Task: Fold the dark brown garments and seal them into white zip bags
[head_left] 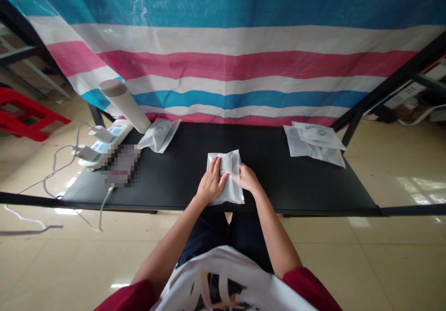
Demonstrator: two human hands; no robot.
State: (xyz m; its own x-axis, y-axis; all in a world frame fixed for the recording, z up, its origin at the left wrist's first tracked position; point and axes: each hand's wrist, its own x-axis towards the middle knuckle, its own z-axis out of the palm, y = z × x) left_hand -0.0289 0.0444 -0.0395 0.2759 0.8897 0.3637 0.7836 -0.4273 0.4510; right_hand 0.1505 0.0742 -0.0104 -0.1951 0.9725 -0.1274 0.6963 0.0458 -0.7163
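A frosted, see-through plastic pouch (234, 191) with a dark printed mark lies at the near middle of the black table. My left hand (211, 181) rests flat on top of it, palm down with the fingers stretched out. At the pouch's right edge is my right hand (248, 178). Its fingertips pass inside or behind the film, where skin colour shows through faintly; I cannot tell which, nor whether they grip anything. Something pale bulges inside the pouch's upper part, but its kind is unclear.
Several similar pouches (318, 140) are piled at the back right, and another pouch (159, 135) lies back left. Beside that stand a white bottle (127, 108) and a power strip (114, 139) with plugged chargers. A blurred-out device (121, 166) trails a cable. Striped sheeting (226, 64) hangs behind the table (167, 181).
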